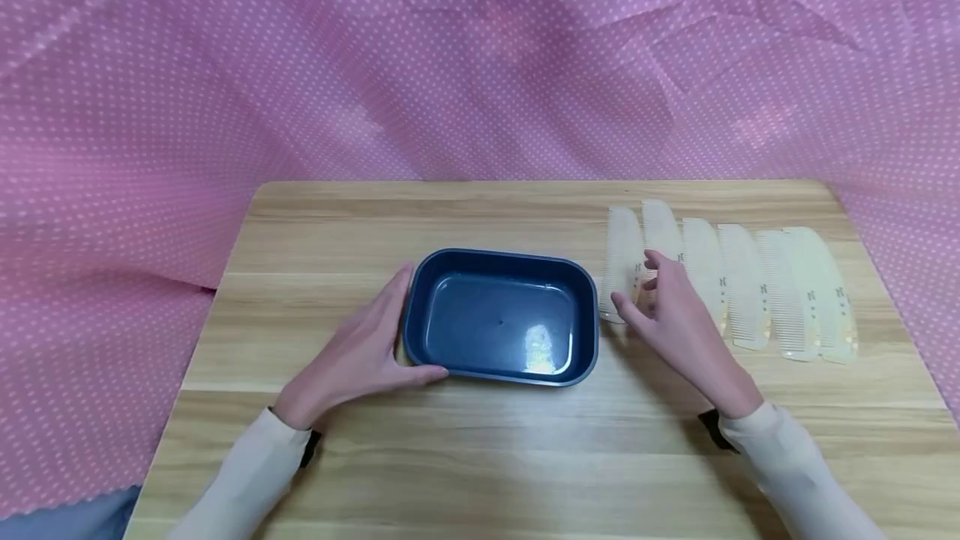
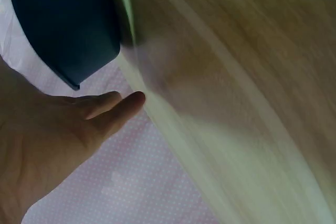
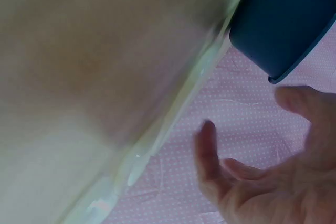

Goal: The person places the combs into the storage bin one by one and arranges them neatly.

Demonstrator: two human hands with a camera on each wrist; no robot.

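An empty dark blue rectangular tray point(image 1: 501, 379) rests on the wooden table. My left hand point(image 1: 367, 348) is at its left end, fingers extended along the side and thumb by the front rim; the left wrist view shows these fingers point(image 2: 123, 109) fairly straight next to the tray's corner. Over the leftmost combs hovers my right hand point(image 1: 678, 327), its thumb and fingers spread apart and loosely bent, with nothing between them. Pale translucent combs lie in a row to the right of the tray. The leftmost comb point(image 1: 621, 248) is nearest to that hand, which partly covers the second comb point(image 1: 660, 223).
Several more combs, the rightmost one point(image 1: 825, 290) among them, overlap slightly toward the table's right side. Pink dotted cloth point(image 1: 480, 65) hangs behind the table point(image 1: 480, 457) and along both sides. Bare wood lies in front of the tray.
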